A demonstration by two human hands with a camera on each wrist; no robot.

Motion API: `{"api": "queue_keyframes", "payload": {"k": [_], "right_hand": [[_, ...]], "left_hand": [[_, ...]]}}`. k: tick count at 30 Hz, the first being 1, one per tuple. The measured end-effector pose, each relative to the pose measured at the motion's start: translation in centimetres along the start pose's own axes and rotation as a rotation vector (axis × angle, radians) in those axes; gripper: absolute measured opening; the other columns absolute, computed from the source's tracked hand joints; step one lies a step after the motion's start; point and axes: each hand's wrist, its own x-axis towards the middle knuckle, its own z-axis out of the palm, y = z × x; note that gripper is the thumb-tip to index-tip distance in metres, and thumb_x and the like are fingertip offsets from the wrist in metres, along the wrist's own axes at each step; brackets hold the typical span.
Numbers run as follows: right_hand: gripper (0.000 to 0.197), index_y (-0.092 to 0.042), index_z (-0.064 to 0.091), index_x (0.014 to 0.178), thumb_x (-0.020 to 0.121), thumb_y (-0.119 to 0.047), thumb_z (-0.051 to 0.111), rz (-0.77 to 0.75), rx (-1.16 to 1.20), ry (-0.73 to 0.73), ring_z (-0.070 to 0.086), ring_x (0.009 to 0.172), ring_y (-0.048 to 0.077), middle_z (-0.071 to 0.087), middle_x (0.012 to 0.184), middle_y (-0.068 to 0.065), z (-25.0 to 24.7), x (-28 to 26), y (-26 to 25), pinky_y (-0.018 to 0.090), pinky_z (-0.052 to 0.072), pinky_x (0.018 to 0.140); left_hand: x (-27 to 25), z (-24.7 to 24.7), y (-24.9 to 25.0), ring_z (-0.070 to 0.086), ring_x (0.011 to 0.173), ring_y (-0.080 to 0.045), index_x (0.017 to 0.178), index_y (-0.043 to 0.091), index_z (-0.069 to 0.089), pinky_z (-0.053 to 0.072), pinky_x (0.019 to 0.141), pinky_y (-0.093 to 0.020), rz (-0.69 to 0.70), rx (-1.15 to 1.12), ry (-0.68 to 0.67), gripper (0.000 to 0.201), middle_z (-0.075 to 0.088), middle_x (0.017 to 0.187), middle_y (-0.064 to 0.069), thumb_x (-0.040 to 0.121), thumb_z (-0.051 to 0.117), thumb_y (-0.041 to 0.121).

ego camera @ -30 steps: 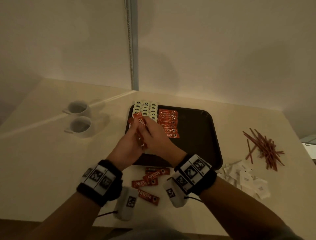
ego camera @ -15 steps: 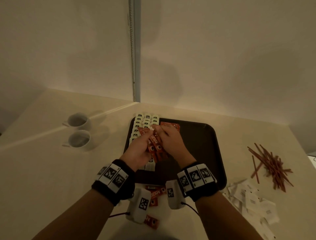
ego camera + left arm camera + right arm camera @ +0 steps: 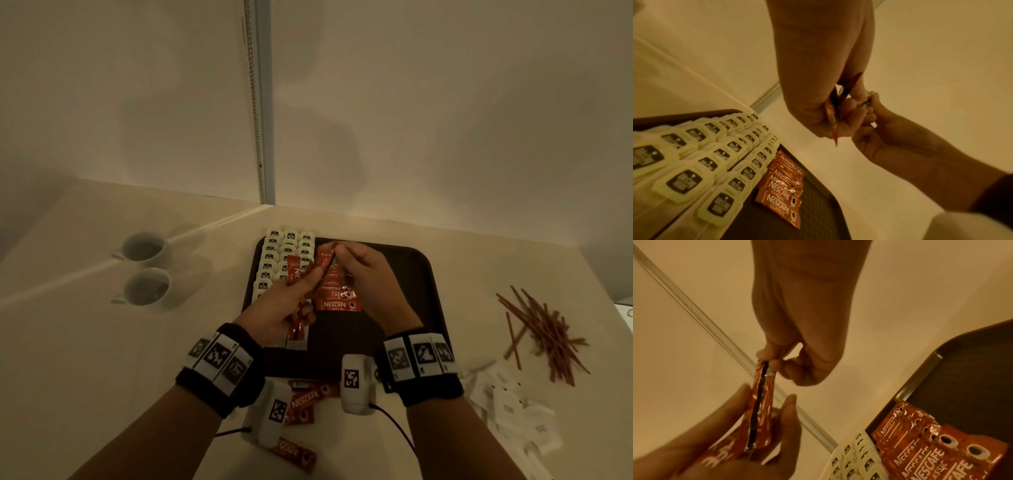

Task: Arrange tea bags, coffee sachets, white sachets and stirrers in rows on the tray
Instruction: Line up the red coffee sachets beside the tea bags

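Observation:
A dark tray (image 3: 411, 274) holds columns of white tea bags (image 3: 291, 240) on its left. Beside them lies a row of red coffee sachets (image 3: 337, 303). My left hand (image 3: 284, 301) grips a bunch of coffee sachets (image 3: 294, 270) above the tea bags. My right hand (image 3: 363, 270) pinches the top end of one sachet (image 3: 768, 369) in that bunch, over the far end of the coffee row. In the left wrist view the left hand's fingers (image 3: 828, 113) curl round the bunch. White sachets (image 3: 507, 401) and brown stirrers (image 3: 544, 329) lie on the table to the right.
Two white cups (image 3: 144, 248) (image 3: 147, 287) stand left of the tray. Loose coffee sachets (image 3: 305, 401) lie on the table in front of the tray, between my wrists. The wall corner runs close behind the tray. The tray's right half (image 3: 972, 369) is bare.
Both hands have moved away from me along the tray, toward the far end of the coffee row. The right hand's fingers now pinch the top end of one sachet in the bunch.

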Motion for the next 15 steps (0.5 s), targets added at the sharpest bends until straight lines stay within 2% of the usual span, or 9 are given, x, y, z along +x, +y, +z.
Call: {"api": "queue_keyframes", "payload": {"k": [2,3,5,8,11,15], "right_hand": [[0.021,-0.009,0.066,0.100,0.095,-0.015,0.046,-0.022,0.008,-0.035,0.062,0.074,0.020,0.066,0.081,0.011,-0.5,-0.4,-0.3,0.033,0.051,0.074],[0.020,-0.010,0.065,0.098,0.092,-0.018,0.047,-0.014,0.027,-0.053,0.062,0.072,0.014,0.067,0.079,0.004,-0.8,-0.6,-0.4,0.028,0.051,0.073],[0.021,-0.010,0.063,0.094,0.085,-0.025,0.051,0.008,0.041,-0.092,0.065,0.076,0.011,0.069,0.082,-0.002,-1.4,-0.9,-0.5,0.024,0.054,0.072],[0.010,-0.008,0.061,0.089,0.082,-0.015,0.061,-0.013,-0.076,-0.102,0.067,0.083,0.017,0.067,0.091,0.005,-1.8,-1.0,-0.5,0.028,0.056,0.076],[0.017,-0.007,0.060,0.100,0.083,-0.007,0.064,-0.020,-0.133,-0.051,0.067,0.093,0.026,0.065,0.107,0.014,-1.9,-0.5,-0.1,0.034,0.057,0.078],[0.019,-0.008,0.063,0.104,0.085,-0.006,0.062,0.023,-0.099,-0.009,0.067,0.094,0.024,0.064,0.111,0.011,-1.6,-0.6,0.3,0.032,0.057,0.078]], "left_hand": [[-0.1,-0.3,0.2,0.047,0.043,-0.008,0.113,0.007,0.061,0.045,0.043,-0.021,-0.009,-0.083,0.009,0.046,0.064,0.083,-0.008,0.080,0.064,0.039],[-0.2,-0.3,0.4,0.047,0.043,-0.007,0.106,0.008,0.062,0.045,0.044,-0.020,0.017,-0.099,0.025,0.037,0.063,0.077,-0.006,0.081,0.064,0.035],[-0.3,-0.4,0.9,0.049,0.045,-0.006,0.093,0.009,0.062,0.048,0.047,-0.020,0.122,-0.096,0.077,0.016,0.063,0.072,-0.004,0.085,0.064,0.022],[-0.4,-0.6,1.5,0.061,0.055,-0.010,0.086,0.008,0.063,0.049,0.049,-0.020,0.281,-0.047,0.166,0.005,0.067,0.074,-0.004,0.084,0.067,0.012],[-0.4,-0.8,1.8,0.071,0.076,-0.016,0.090,0.012,0.066,0.050,0.051,-0.020,0.343,0.004,0.221,0.010,0.073,0.087,-0.004,0.081,0.071,0.013],[-0.4,-0.8,1.9,0.070,0.072,-0.017,0.088,0.008,0.070,0.051,0.054,-0.019,0.443,0.101,0.259,0.015,0.073,0.077,-0.005,0.075,0.074,0.003]]}}
